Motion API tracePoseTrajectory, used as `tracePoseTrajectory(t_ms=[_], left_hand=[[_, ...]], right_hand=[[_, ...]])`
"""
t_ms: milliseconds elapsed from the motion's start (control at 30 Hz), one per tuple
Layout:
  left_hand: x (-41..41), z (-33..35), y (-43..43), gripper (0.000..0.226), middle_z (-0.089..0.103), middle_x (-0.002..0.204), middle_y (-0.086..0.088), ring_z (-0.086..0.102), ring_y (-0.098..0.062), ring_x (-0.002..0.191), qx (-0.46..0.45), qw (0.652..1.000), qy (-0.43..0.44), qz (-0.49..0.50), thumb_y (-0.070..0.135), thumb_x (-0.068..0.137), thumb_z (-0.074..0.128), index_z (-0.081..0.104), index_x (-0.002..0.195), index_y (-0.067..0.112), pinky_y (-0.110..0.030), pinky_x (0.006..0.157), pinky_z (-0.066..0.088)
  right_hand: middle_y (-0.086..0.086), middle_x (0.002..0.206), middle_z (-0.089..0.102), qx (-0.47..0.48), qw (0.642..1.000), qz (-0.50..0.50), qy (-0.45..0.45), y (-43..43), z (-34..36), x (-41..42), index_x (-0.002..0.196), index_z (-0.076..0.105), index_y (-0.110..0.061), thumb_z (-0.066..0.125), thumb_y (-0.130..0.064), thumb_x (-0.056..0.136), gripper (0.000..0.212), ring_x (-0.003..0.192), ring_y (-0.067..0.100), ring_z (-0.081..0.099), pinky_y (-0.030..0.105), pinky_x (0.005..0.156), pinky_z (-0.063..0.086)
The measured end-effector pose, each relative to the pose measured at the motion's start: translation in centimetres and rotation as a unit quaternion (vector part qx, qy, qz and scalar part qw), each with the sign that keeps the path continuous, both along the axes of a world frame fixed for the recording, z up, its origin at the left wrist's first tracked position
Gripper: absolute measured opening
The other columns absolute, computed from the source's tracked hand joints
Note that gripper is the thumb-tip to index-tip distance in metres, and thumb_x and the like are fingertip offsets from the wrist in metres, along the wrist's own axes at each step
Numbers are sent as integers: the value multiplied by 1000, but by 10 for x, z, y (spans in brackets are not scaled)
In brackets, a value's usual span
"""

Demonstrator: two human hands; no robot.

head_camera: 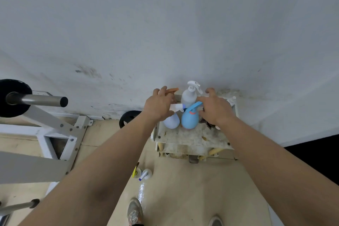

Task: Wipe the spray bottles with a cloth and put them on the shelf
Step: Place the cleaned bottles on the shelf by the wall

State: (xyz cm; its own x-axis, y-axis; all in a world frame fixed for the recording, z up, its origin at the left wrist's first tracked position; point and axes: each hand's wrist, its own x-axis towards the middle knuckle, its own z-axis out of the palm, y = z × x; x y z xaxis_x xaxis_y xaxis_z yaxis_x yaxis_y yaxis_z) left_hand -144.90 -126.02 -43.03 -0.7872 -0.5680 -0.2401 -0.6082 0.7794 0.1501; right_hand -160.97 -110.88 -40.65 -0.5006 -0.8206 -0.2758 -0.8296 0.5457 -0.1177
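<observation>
A small white shelf (192, 138) stands against the wall with several spray bottles on its top. My left hand (159, 108) lies over the white spray head of a lavender bottle (171, 122), whose nozzle sticks out between thumb and fingers. Its fingertips reach an orange-trigger bottle (173, 90) behind. A blue bottle (189, 120) stands beside the lavender one, and a tall white bottle (189, 95) behind them. My right hand (214, 110) hovers over the shelf's right side, one finger stretched towards the blue trigger. A dark crumpled thing (209, 124), perhaps the cloth, lies under its palm; the grip is hidden.
Two more spray bottles (142, 173) stand on the wooden floor in front of the shelf, near my feet. A small white bottle (232, 100) sits at the shelf's back right. A weight bench with a barbell (36, 100) fills the left. A weight plate (128, 118) leans against the wall.
</observation>
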Motion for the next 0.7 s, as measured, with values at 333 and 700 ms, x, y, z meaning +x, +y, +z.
tracePoseTrajectory(t_ms=[333, 700], left_hand=[[100, 21, 69, 48, 44, 139, -10, 49, -34, 124, 59, 995, 14, 74, 38, 95, 62, 52, 137, 17, -47, 95, 49], [249, -199, 119, 44, 40, 140, -8, 49, -31, 121, 171, 939, -40, 294, 33, 97, 59, 50, 137, 17, -41, 85, 46]], right_hand=[[1, 124, 60, -15, 996, 77, -40, 42, 19, 85, 122, 65, -27, 62, -34, 94, 29, 105, 28, 62, 39, 78, 53], [-5, 113, 68, 136, 957, 217, -136, 34, -212, 225, 113, 65, -32, 57, -37, 95, 20, 102, 24, 63, 35, 81, 53]])
